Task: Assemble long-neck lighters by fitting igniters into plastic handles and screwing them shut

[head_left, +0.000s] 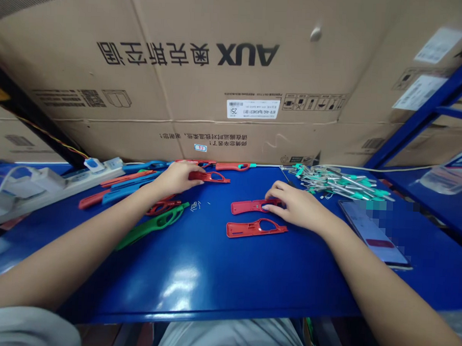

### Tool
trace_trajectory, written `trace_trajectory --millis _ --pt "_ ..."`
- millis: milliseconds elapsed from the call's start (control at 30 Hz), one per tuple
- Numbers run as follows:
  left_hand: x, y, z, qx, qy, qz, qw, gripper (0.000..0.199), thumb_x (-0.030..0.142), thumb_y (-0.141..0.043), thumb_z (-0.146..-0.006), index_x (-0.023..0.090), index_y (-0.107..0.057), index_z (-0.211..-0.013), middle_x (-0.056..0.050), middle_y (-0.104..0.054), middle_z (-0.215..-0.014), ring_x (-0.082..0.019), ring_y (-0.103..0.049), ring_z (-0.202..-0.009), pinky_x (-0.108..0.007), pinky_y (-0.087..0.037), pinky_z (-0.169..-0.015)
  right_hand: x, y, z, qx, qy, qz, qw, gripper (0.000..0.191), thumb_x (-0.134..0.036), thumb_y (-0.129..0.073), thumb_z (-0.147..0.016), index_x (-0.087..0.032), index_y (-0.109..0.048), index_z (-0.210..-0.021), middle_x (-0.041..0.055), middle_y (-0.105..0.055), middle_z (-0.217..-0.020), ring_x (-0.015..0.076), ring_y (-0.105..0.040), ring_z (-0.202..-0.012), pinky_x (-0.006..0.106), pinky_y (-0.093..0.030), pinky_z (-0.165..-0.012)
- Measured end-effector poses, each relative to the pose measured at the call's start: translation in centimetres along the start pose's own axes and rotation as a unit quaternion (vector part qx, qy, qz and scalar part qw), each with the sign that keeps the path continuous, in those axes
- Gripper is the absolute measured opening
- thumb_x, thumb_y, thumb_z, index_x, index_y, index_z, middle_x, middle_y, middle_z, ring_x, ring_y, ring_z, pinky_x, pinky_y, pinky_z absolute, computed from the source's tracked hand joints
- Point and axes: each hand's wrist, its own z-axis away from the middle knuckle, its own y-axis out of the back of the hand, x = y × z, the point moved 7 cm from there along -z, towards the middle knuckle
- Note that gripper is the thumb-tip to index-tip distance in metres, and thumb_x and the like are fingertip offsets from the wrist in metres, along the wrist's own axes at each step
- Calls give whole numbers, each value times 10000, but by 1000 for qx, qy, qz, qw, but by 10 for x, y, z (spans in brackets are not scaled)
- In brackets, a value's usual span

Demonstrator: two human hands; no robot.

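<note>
My left hand reaches to the back of the blue table, its fingers closed on a red lighter shell with a looped trigger opening. My right hand pinches the right end of another red lighter shell, which lies flat in the middle. Just in front of that lies a third red lighter shell, hollow side up and touched by neither hand. Beneath my left forearm are a green lighter shell and several red and blue shells, partly hidden. Behind my left hand lies a red lighter with a thin metal rod.
Metal lighter rods with green parts are heaped at the back right. A phone lies right of my right arm. A white power strip with plugs runs along the left. A large cardboard sheet stands behind the blue table.
</note>
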Motion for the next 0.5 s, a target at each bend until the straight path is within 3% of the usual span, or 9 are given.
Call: trace_trajectory --millis 167,267,367,500 --pt "-24 -3 0 3 31 -45 999 318 332 -622 -859 232 -717 -1145 -96 -725 -1205 -301 -659 -1111 -420 -498 -942 5 -10 -2 -36 -7 -22 999 188 -379 -572 -960 -218 -669 -953 54 -645 -1012 161 -601 -756 283 -427 -644" --pt "-23 1 -2 13 44 -60 997 362 318 -645 -833 231 -708 -1179 -109 -718 -1222 -326 -647 -1136 -453 -492 -965 6 -12 -3 -44 -5 -46 998 146 -325 -571 -953 -214 -666 -948 52 -646 -966 159 -591 -759 277 -436 -650" --pt "10 3 6 25 28 -60 997 372 312 -642 -852 213 -698 -1206 -118 -700 -1245 -333 -623 -1168 -484 -473 -1005 5 -12 -2 -51 -1 -60 997 131 -292 -565 -949 -211 -667 -956 53 -646 -964 159 -586 -769 283 -444 -667" --pt "100 -15 40 7 -72 0 997 377 348 -494 -993 200 -638 -1308 -104 -670 -1306 -278 -578 -1255 -438 -446 -1084 3 -14 -2 -60 8 -79 995 121 -260 -558 -943 -200 -662 -930 50 -650 -921 155 -581 -750 282 -445 -667"
